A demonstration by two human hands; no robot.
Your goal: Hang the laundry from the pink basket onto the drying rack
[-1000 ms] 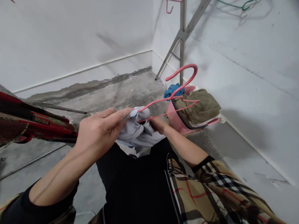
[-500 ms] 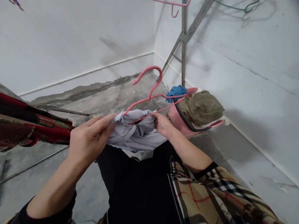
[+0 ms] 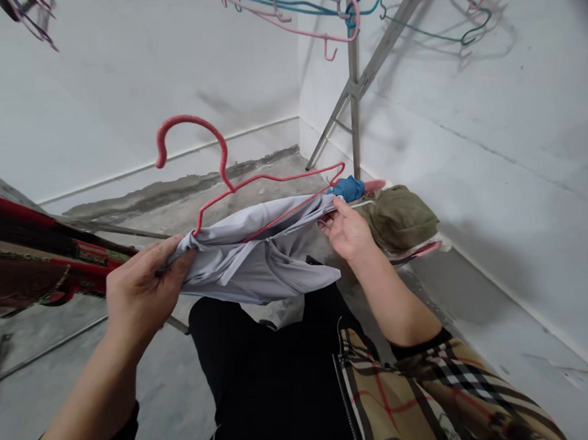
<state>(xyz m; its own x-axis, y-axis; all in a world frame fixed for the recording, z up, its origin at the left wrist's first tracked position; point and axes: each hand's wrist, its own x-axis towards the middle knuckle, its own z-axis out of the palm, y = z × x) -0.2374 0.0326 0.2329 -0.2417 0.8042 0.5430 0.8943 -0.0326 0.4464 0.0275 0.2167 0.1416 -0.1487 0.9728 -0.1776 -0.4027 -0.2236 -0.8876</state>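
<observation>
Running left to right, red hanger (image 3: 232, 188) has its left end in the grey garment (image 3: 271, 267) at left hand (image 3: 146, 277), fingers pinching cloth; bare right end just beyond right hand (image 3: 351, 233), the nearer, fingers pinching garment edge

We pinch grey cloth (image 3: 262, 277), red hanger (image 3: 232, 188) partly inside.
Left hand (image 3: 144, 280) at its nine o'clock, right hand (image 3: 350, 230) at its two.

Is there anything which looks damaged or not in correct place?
Yes: a ragged, dark strip along the foot of the back wall looks damaged. The red hanger also looks uneven: its left end goes into the grey garment by the left hand, but its right end is bare.
</observation>
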